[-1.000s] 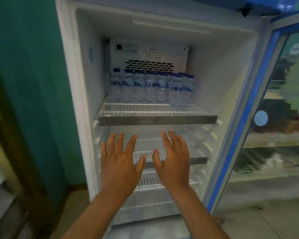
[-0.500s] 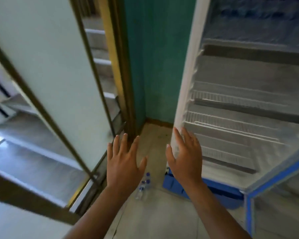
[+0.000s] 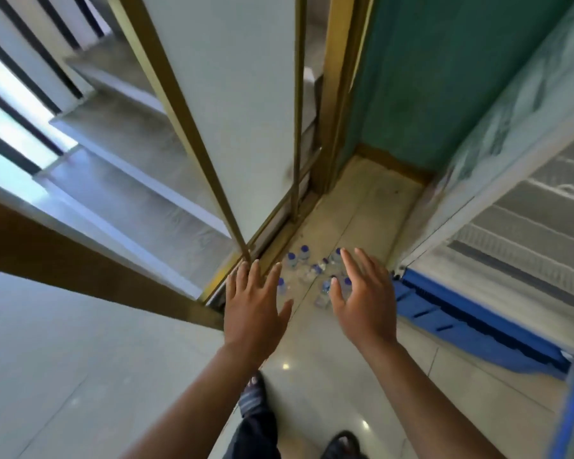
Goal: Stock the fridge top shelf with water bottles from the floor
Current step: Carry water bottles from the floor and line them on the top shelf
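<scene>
Both hands hold nothing: the left hand (image 3: pixel 254 301) and the right hand (image 3: pixel 365 298) are stretched out palm-down with fingers straight and slightly spread, side by side in the lower middle of the frame. Between and just beyond their fingertips, a cluster of small water bottles (image 3: pixel 307 271) with blue caps stands on the pale tiled floor (image 3: pixel 345 376), close to the foot of a gold-framed door (image 3: pixel 232 134). The right hand overlaps the nearest bottles in the picture; whether it touches them I cannot tell, and the bottles themselves are blurred.

At the right edge of the frame the open fridge (image 3: pixel 527 200) shows white wire shelves and a blue base grille (image 3: pixel 461 323) low down beside the right hand. A green wall (image 3: pixel 444 71) fills the upper right, behind the fridge's side. Through the door at the upper left, grey stair steps (image 3: pixel 120 180) are visible. At the bottom centre, dark trouser legs and sandalled feet (image 3: pixel 256 395) stand on the tiles.
</scene>
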### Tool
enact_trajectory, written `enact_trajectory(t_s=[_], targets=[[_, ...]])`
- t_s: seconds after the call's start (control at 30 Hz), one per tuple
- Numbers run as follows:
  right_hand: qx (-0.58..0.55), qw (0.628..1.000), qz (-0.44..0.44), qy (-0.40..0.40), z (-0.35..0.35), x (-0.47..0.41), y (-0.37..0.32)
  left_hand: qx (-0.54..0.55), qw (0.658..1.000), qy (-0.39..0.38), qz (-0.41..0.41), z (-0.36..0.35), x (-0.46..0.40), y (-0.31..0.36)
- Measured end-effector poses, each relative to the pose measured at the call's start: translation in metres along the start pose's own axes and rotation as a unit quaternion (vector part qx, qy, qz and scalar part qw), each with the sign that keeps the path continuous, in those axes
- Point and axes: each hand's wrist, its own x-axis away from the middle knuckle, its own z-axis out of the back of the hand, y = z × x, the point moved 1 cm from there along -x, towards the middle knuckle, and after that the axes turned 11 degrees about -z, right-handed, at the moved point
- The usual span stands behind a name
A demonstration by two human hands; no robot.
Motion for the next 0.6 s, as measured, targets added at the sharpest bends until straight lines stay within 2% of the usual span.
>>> enact_trajectory(t_s=[0.17,0.33,0.43,0.53,0.6], targets=[[0.014,0.995,-0.052,-0.080,-0.113,-0.017,0.012,0.041,0.997,-0.059,0.028,-0.103,-0.042,-0.051],[0.046,0.984,-0.099,-0.144,-0.236,-0.036,0.060,0.092,0.981,-0.135,0.103,-0.233,-0.088,-0.077],[0.067,0.978,-0.082,-0.181,-0.315,-0.062,0.088,0.102,0.971,-0.158,0.150,-0.315,-0.121,-0.092],[0.076,0.973,-0.077,-0.204,-0.394,-0.087,0.120,0.158,0.946,-0.166,0.229,-0.395,-0.151,-0.106],[0.071,0.969,-0.109,-0.209,-0.444,-0.101,0.141,0.225,0.915,-0.146,0.301,-0.443,-0.170,-0.118]])
